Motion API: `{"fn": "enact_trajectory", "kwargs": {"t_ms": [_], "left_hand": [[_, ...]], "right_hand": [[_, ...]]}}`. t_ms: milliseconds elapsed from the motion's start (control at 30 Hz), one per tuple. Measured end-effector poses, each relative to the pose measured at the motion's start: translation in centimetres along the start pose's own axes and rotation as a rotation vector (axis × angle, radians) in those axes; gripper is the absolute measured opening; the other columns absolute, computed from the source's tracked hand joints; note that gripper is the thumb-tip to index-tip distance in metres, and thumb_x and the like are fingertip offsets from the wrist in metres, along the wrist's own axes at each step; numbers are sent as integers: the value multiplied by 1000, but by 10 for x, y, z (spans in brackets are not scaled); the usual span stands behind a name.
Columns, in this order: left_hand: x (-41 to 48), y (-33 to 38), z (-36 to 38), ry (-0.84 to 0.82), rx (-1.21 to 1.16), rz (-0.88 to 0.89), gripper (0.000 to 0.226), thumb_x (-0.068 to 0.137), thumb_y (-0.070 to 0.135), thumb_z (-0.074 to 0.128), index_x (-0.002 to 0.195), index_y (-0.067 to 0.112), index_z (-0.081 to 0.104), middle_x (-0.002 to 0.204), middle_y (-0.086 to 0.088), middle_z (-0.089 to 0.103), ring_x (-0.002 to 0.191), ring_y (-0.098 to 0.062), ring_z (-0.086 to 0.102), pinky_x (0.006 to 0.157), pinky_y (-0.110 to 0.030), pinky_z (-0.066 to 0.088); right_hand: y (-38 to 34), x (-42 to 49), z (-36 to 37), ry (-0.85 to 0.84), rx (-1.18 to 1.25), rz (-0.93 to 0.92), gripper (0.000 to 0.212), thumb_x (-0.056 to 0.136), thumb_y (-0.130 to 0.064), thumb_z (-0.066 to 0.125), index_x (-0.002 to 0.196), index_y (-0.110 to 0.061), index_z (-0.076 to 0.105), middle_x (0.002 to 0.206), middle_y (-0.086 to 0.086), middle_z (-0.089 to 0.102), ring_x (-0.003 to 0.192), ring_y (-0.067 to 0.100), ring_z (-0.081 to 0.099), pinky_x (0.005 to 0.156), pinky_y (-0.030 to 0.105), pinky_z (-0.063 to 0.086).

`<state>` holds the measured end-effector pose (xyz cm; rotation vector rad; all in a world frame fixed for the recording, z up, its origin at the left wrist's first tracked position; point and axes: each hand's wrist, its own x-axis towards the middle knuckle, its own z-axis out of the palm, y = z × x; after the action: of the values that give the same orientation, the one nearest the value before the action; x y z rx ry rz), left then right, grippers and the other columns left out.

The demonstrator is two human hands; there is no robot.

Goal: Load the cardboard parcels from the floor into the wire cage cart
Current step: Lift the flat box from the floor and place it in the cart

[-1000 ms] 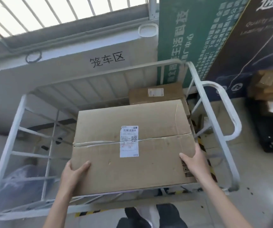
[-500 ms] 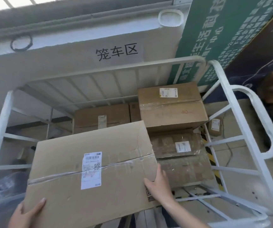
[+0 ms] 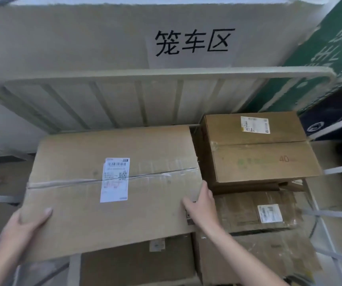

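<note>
The big box [image 3: 112, 182] is inside the cart [image 3: 166, 74], on the side toward 9 o'clock, with its taped seam and white label [image 3: 115, 179] facing up. It tilts a little, the 7 o'clock corner lowest, and I cannot tell whether its far end rests on anything yet.

My left hand [image 3: 21, 228] holds that 7 o'clock corner. The thumb lies flat on the top face and the other fingers are hidden below, where I judge they take the weight. My right hand [image 3: 202, 205] grips the edge at 4 o'clock, fingers curled over the side. That lets me steer the box clear of the stack beside it.

Directly under the near edge, at 6 o'clock, sits a low box [image 3: 137, 265], which I take to be the landing spot. At 3 o'clock a top box [image 3: 259, 149] sits on a crumpled box [image 3: 259, 211], just beside my load, so the gap for my right fingers is tight. I should slide them out before the box settles.

Beyond the cart's back rail at 12 o'clock the wall carries a sign [image 3: 191, 42] in black characters. A green banner [image 3: 331, 38] leans at 2 o'clock.
</note>
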<state>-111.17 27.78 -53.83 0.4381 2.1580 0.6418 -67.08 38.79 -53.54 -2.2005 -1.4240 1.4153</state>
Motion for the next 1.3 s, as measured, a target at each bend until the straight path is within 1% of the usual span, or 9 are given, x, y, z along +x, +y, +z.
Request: {"fn": "enact_trajectory", "kwargs": {"t_ms": [67, 167, 267, 367, 433, 733, 933, 1100, 1300], "left_hand": [[36, 15, 23, -37, 60, 10, 63, 74, 44, 84, 123, 16, 57, 116, -11, 69, 100, -33, 68, 95, -56, 50], [81, 31, 70, -98, 141, 60, 67, 78, 28, 84, 134, 16, 49, 124, -12, 64, 96, -29, 65, 90, -45, 51], [104, 35, 117, -194, 184, 43, 85, 78, 20, 84, 148, 15, 35, 130, -12, 58, 104, -31, 60, 91, -40, 46], [116, 32, 146, -177, 209, 30, 94, 80, 18, 81, 154, 14, 22, 145, -14, 48, 125, -36, 52, 105, -45, 42], [118, 30, 156, -152, 238, 21, 100, 79, 21, 82, 155, 15, 17, 151, -17, 42, 133, -38, 46, 111, -52, 37], [119, 25, 165, -125, 325, 61, 105, 83, 30, 78, 158, 15, 6, 158, -17, 31, 139, -38, 38, 114, -52, 33], [108, 32, 160, -186, 538, 98, 99, 89, 42, 68, 159, 14, 3, 163, -21, 12, 148, -39, 18, 120, -48, 19], [46, 48, 178, -164, 624, 316, 83, 94, 47, 58, 159, 20, 14, 165, -16, 9, 152, -33, 6, 122, -46, 11], [-101, 75, 200, -337, 516, 538, 73, 98, 43, 53, 159, 23, 17, 165, 0, 16, 152, -18, 9, 122, -38, 12]], "right_hand": [[-6, 40, 8, 32, -96, -43, 89, 88, -43, 60, 156, -14, 10, 155, 15, 28, 140, 33, 31, 114, 47, 33], [-2, 82, 29, -55, -408, -140, 97, 94, -58, 48, 157, -23, -16, 165, 15, -11, 152, 36, -7, 121, 48, 2], [7, 96, 63, -248, -683, -301, 88, 95, -64, 40, 155, -35, -18, 161, 15, -28, 144, 40, -30, 113, 52, -17], [17, 100, 82, -243, -875, -302, 89, 93, -65, 41, 155, -38, -17, 151, 17, -41, 135, 49, -40, 109, 64, -23], [24, 103, 80, -202, -896, -297, 88, 93, -66, 40, 155, -38, -16, 151, 15, -42, 134, 48, -42, 110, 66, -23], [42, 105, 73, -153, -930, -257, 83, 91, -77, 22, 152, -42, -22, 152, 5, -44, 134, 46, -44, 107, 71, -22], [35, 104, 67, -191, -905, -268, 84, 92, -73, 30, 155, -40, -14, 155, 4, -39, 137, 45, -40, 107, 69, -21], [22, 73, 37, -169, -829, -285, 69, 102, -50, 32, 160, -32, -2, 166, 9, -15, 148, 43, -21, 117, 66, -6], [35, -11, -33, -57, -755, -327, 67, 103, -51, 28, 159, -33, -3, 168, 5, -10, 151, 36, -15, 120, 60, -2]]}}
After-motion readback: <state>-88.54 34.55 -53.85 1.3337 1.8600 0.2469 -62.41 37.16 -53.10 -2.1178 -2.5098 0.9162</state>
